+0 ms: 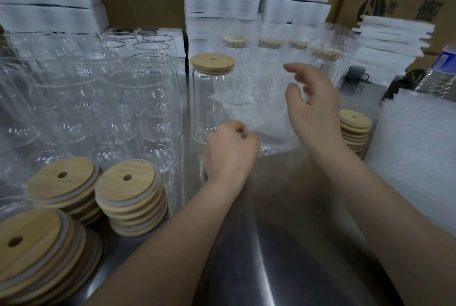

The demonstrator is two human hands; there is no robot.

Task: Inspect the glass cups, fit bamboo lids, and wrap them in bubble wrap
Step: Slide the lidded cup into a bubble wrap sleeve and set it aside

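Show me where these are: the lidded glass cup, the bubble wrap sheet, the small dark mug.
lidded glass cup point(212, 62), head view, top of its bamboo lid
bubble wrap sheet point(271, 130), head view, flat middle part
small dark mug point(354, 74), head view, its side wall

Your steel table point(283, 256) carries bare glass cups point(138, 98) at ten o'clock, bamboo lid stacks point(130, 197) at eight, one lidded cup point(209, 98) near centre, wrapped cups point(271, 63) at twelve, a bubble wrap sheet point(269, 120) beside them, more lids point(355, 130) at three
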